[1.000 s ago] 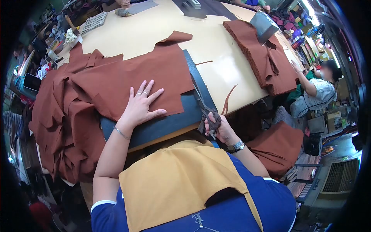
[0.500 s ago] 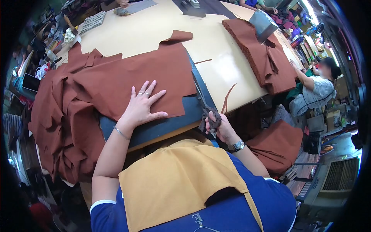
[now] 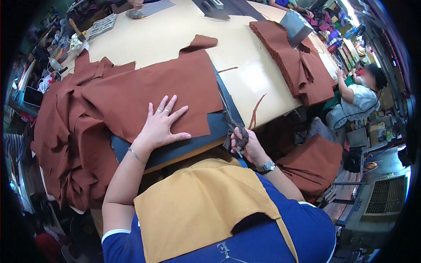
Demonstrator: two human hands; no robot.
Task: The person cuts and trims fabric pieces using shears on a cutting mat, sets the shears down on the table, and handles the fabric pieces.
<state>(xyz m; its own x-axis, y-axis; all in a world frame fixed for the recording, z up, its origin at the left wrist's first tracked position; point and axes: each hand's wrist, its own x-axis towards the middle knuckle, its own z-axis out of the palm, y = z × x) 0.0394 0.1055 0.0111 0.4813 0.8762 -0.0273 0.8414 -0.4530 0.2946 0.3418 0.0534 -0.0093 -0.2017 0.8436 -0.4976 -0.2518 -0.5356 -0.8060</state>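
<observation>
My left hand (image 3: pixel 160 122) lies spread on a reddish-brown fabric piece (image 3: pixel 175 83), pressing it to a dark blue-grey board (image 3: pixel 175 153). Rings show on its fingers. The fabric's right edge has a stepped notch near the board's right side. In my right hand (image 3: pixel 251 144) are scissors (image 3: pixel 229 115) with dark cloth wrapped round the handles. Their long blades point away from me along the fabric's right edge; whether they are apart is hard to make out. Left of my left hand, more of the same fabric (image 3: pixel 83 144) lies heaped and creased, hanging over the table edge.
A thick fabric stack (image 3: pixel 285 61) sits at the right under a metal block (image 3: pixel 297 28). Thin offcuts (image 3: pixel 256 111) lie on the pale table (image 3: pixel 245 48). More brown fabric (image 3: pixel 313 164) rests lower right. A co-worker (image 3: pixel 355 96) sits beyond the table's right side.
Both hands keep nearly the same places, the left still flat and the right still round the scissors. The view has shifted slightly. At the right, the co-worker's arms have moved a little.
</observation>
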